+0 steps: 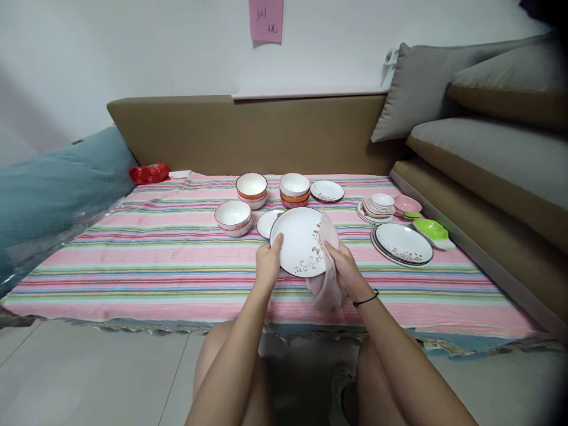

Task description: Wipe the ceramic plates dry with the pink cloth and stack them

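Note:
My left hand (pixel 268 261) grips the left rim of a white plate with a gold leaf pattern (pixel 298 239), held tilted up toward me above the striped cloth (pixel 133 260). A pale pink rag (pixel 327 278) is in my right hand (pixel 345 269), pressed against the plate's right edge and hanging down below it. Right behind the plate lies another white plate (pixel 266 223) flat on the cloth.
Stacked bowls (pixel 251 189) (pixel 294 189) (pixel 233 217) stand behind the held plate. A patterned plate (pixel 327 191), a stack of small dishes (pixel 380 206), a pink dish (pixel 407 204), a green dish (pixel 432 232) and stacked large plates (pixel 403 244) lie to the right. Grey cushions (pixel 479 136) line the right side.

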`<state>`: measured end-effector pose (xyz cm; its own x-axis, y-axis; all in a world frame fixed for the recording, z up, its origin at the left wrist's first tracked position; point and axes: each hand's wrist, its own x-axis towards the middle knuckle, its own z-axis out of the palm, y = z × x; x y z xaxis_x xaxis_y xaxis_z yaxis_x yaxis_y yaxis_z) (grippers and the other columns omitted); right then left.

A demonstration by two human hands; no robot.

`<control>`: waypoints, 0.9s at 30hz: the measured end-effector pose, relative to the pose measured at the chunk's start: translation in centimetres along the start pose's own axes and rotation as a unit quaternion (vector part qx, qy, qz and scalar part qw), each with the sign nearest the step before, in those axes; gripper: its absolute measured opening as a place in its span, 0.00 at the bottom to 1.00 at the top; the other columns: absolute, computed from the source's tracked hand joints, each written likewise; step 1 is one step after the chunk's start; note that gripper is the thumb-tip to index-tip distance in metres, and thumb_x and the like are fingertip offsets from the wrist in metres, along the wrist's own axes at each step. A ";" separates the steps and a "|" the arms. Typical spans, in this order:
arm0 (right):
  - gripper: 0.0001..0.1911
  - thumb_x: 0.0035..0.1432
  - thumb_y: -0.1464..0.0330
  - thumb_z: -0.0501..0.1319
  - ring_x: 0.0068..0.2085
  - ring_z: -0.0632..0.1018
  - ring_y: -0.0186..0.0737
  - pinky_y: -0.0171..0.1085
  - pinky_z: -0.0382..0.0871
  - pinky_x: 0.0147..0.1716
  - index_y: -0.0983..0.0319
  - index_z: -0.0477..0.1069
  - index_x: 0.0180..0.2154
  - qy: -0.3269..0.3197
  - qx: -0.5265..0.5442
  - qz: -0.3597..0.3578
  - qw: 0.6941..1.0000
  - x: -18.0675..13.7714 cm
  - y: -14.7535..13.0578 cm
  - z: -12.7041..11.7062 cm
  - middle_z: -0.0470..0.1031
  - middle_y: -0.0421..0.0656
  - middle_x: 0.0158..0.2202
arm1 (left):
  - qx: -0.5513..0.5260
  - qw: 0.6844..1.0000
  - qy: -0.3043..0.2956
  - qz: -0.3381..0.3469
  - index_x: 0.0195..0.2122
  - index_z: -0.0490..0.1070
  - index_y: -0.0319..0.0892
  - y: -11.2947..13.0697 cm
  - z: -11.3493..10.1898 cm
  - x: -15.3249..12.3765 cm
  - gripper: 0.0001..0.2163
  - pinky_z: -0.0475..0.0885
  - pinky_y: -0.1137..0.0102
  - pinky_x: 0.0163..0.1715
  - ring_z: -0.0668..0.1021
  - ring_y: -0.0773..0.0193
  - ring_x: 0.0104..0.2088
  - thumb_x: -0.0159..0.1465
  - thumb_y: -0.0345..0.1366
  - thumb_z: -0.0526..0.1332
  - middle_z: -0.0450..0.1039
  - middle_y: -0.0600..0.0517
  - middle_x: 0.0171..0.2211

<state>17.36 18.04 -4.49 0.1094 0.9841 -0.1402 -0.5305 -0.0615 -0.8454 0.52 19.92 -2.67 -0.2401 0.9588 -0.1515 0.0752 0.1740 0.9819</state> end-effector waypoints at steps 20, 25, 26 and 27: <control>0.20 0.45 0.55 0.69 0.33 0.77 0.43 0.39 0.71 0.32 0.64 0.79 0.34 -0.010 -0.277 -0.092 0.956 1.1 -2.1 -3.9 0.80 0.44 0.33 | 0.115 0.950 -0.229 0.180 0.24 0.69 0.40 1.6 -0.2 -0.2 0.17 0.61 0.73 0.25 0.68 0.64 0.27 0.60 0.48 0.57 0.67 0.54 0.23; 0.19 0.45 0.56 0.69 0.31 0.75 0.40 0.37 0.68 0.30 0.65 0.78 0.32 0.021 -0.274 -0.104 0.956 1.1 -1.8 -3.3 0.79 0.43 0.30 | 0.047 0.973 -0.192 0.119 0.18 0.66 0.40 1.1 0.0 0.3 0.13 0.58 0.73 0.24 0.65 0.66 0.25 0.54 0.43 0.62 0.63 0.55 0.19; 0.19 0.45 0.55 0.69 0.31 0.74 0.40 0.37 0.68 0.30 0.65 0.77 0.32 0.035 -0.266 -0.108 0.957 1.3 -1.8 -3.4 0.78 0.42 0.30 | 0.033 0.979 -0.171 0.109 0.18 0.65 0.40 0.8 0.0 0.4 0.13 0.58 0.73 0.23 0.64 0.66 0.24 0.53 0.42 0.62 0.61 0.56 0.18; 0.20 0.46 0.54 0.68 0.31 0.74 0.40 0.37 0.67 0.30 0.65 0.77 0.33 0.048 -0.256 -0.111 0.959 1.5 -1.7 -3.5 0.78 0.42 0.30 | 0.021 0.983 -0.153 0.100 0.18 0.64 0.40 0.6 0.1 0.6 0.13 0.58 0.73 0.22 0.63 0.67 0.23 0.53 0.43 0.62 0.60 0.56 0.18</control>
<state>21.38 19.00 -5.03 0.2619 0.9640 0.0459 -0.0064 0.0493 -0.9988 0.50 20.57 -2.22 0.0844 0.9964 0.0099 0.1324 -0.0211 0.9910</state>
